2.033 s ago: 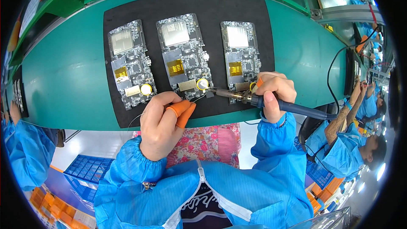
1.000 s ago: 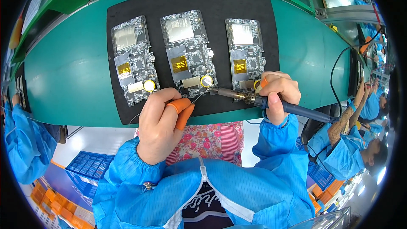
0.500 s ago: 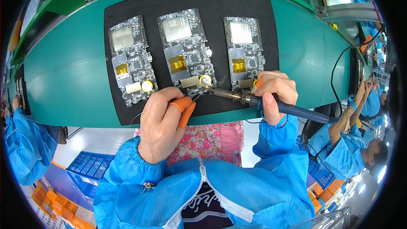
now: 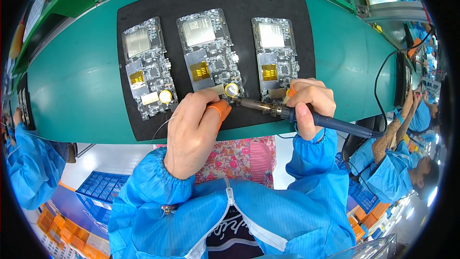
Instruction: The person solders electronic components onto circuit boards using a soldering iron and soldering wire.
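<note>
Orange-cotted left hand [image 4: 194, 124] pinches solder wire [image 4: 164, 125]; right hand [image 4: 314, 103] grips a blue-handled soldering iron [image 4: 340, 124], its tip [image 4: 239, 100] just below the coin cell [image 4: 232, 90] on the middle circuit board [image 4: 221, 62]. Left circuit board [image 4: 153, 72] and right circuit board [image 4: 282, 69] flank it on a black mat [image 4: 235, 0], which lies on a green bench [image 4: 354, 67].

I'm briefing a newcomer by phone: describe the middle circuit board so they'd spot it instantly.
On the green table lies a black mat carrying three circuit boards. Take the middle circuit board; unlike its neighbours, it has the tip of the soldering iron at its near end, beside its round yellow-rimmed part.
</note>
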Action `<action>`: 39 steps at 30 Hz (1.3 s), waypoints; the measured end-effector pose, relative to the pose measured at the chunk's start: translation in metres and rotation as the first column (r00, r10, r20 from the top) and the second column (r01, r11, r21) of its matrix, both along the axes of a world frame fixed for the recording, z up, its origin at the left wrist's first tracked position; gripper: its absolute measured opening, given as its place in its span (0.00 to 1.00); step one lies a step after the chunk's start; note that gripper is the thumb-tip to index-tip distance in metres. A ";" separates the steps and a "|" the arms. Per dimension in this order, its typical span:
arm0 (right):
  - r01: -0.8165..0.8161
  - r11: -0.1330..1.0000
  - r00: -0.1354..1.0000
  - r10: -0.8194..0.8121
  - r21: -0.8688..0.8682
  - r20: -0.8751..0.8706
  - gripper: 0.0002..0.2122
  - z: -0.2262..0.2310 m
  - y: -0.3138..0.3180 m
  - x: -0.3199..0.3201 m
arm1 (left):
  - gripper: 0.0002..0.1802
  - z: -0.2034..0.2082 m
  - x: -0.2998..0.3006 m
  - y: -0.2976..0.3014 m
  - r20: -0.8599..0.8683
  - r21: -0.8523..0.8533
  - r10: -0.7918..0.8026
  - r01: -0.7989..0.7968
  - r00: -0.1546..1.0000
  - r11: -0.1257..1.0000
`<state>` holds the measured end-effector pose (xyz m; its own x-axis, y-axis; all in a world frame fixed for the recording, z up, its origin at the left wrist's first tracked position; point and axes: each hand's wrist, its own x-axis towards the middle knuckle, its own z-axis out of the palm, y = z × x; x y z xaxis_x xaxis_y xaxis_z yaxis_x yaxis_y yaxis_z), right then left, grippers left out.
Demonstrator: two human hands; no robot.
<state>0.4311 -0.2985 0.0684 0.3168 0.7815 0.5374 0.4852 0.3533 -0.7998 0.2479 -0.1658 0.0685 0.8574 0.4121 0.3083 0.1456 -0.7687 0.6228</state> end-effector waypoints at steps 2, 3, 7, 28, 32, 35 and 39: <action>0.002 1.000 1.000 -0.002 0.008 0.000 0.07 0.000 -0.001 0.000 | 0.12 0.001 -0.001 0.000 -0.011 0.036 -0.011 0.012 1.000 0.999; 0.002 1.000 1.000 -0.002 0.005 0.003 0.08 0.000 -0.002 0.000 | 0.12 0.001 -0.002 0.001 -0.022 0.070 -0.021 0.022 1.000 0.997; 0.033 0.999 0.999 -0.033 -0.001 -0.012 0.09 0.001 -0.008 0.002 | 0.13 0.010 -0.008 0.003 -0.065 0.109 -0.024 0.031 0.998 0.994; 0.442 0.895 0.399 -0.261 -0.066 -0.879 0.13 0.004 -0.005 -0.037 | 0.15 0.019 -0.073 0.018 0.190 0.055 0.304 -0.319 0.934 0.946; 0.258 0.966 0.491 -0.123 0.008 -0.862 0.13 -0.003 0.019 -0.052 | 0.14 0.018 -0.066 0.012 0.162 -0.105 0.315 -0.301 0.935 0.948; 0.209 0.977 0.660 -0.172 -0.041 -0.732 0.12 -0.001 0.029 -0.050 | 0.14 0.013 -0.068 0.014 0.152 -0.072 0.261 -0.253 0.953 0.965; 0.195 0.981 0.806 -0.172 -0.020 -0.567 0.12 -0.001 0.018 -0.037 | 0.13 0.011 -0.070 0.013 0.084 -0.100 0.210 -0.201 0.974 0.974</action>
<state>0.3936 -0.2806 0.0673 0.7085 0.6610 0.2473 0.0127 0.3384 -0.9409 0.1778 -0.1529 0.0793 0.7206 0.6061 0.3368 0.2320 -0.6685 0.7066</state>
